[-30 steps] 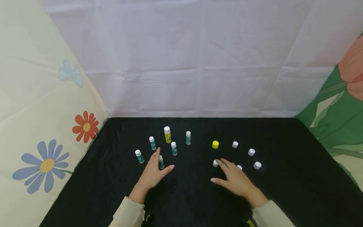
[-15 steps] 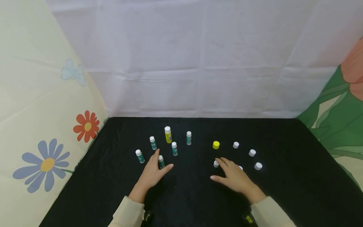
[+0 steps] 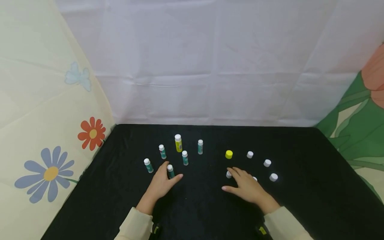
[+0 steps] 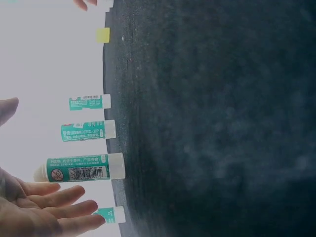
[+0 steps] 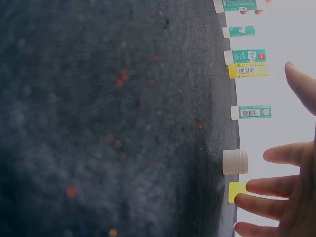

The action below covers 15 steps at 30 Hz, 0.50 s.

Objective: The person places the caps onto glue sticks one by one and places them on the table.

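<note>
My left hand (image 3: 160,182) hovers beside a green glue stick (image 3: 170,171), its fingers relaxed and its thumb spread away. In the left wrist view that uncapped glue stick (image 4: 84,168) stands upright by the fingers, and no grip on it shows. My right hand (image 3: 249,188) is held over the right side with loosely spread fingers and nothing in them. Closest to its fingertips is a white cap (image 3: 229,174); the right wrist view shows this ribbed cap (image 5: 235,162) apart from the index finger. Another white cap (image 3: 255,178) is mostly hidden behind the right hand.
Several more green glue sticks (image 3: 185,158) and a larger yellow glue stick (image 3: 178,144) stand on the left of the black table (image 3: 204,213). A yellow cap (image 3: 229,154) and further white caps (image 3: 267,163) lie on the right. A white cloth (image 3: 192,66) hangs behind.
The left index fingertip has drawn back and down slightly, showing more of the nearest glue stick. The right hand has barely shifted. The head view has moved a little.
</note>
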### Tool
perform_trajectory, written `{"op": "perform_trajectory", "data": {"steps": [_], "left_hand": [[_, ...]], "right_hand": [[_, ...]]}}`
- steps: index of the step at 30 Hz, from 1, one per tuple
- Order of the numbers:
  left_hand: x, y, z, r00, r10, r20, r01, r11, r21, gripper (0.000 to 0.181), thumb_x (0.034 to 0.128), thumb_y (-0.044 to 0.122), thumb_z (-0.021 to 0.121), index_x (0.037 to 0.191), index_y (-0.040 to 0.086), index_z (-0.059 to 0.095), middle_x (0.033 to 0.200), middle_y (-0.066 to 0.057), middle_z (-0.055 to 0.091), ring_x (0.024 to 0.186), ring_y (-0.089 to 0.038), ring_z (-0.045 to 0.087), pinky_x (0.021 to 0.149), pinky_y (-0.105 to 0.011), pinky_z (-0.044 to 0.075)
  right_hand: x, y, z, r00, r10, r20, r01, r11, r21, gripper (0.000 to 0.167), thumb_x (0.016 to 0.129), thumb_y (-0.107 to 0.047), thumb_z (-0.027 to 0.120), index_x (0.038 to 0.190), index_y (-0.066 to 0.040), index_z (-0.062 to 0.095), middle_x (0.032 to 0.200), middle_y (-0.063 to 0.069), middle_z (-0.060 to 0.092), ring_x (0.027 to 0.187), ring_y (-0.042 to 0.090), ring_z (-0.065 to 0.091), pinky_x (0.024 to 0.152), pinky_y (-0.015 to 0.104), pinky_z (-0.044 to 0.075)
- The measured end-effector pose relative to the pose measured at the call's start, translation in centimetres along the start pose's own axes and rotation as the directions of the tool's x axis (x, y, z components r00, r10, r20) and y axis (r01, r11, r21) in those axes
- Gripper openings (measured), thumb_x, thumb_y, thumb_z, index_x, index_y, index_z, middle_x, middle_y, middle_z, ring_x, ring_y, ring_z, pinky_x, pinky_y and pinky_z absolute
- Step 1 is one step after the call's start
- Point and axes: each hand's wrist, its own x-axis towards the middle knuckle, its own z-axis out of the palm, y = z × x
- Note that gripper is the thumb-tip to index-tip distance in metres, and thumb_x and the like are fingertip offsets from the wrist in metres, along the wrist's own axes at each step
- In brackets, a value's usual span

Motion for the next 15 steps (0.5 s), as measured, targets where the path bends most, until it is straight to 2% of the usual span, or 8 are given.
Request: {"op": "perform_trajectory", "data": {"steps": [5, 15], "left_hand": [[0.10, -0.05, 0.00, 1.000, -0.006, -0.005, 0.006, 1.000, -0.001, 0.075, 0.0768, 0.042, 0.060, 0.127, -0.004, 0.030, 0.125, -0.021, 0.037, 0.111, -0.033, 0.039, 0.090, -0.048, 0.031], [0.43, -0.32, 0.17, 1.000, -0.017, -0.018, 0.017, 1.000, 0.003, 0.063, 0.0792, 0.030, 0.061, 0.124, -0.005, 0.034, 0.121, -0.020, 0.043, 0.107, -0.031, 0.043, 0.086, -0.046, 0.035]], "right_hand": [[0.18, 0.06, 0.20, 1.000, -0.017, -0.011, 0.017, 1.000, 0.003, 0.080, 0.073, -0.061, 0.050, 0.126, -0.001, 0.041, 0.123, 0.022, 0.040, 0.109, 0.039, 0.038, 0.086, 0.053, 0.029], [0.63, 0.05, 0.29, 1.000, -0.005, 0.023, 0.004, 0.999, 0.038, 0.081, 0.072, -0.061, 0.051, 0.127, -0.003, 0.040, 0.124, 0.020, 0.040, 0.110, 0.037, 0.038, 0.087, 0.052, 0.030]]}}
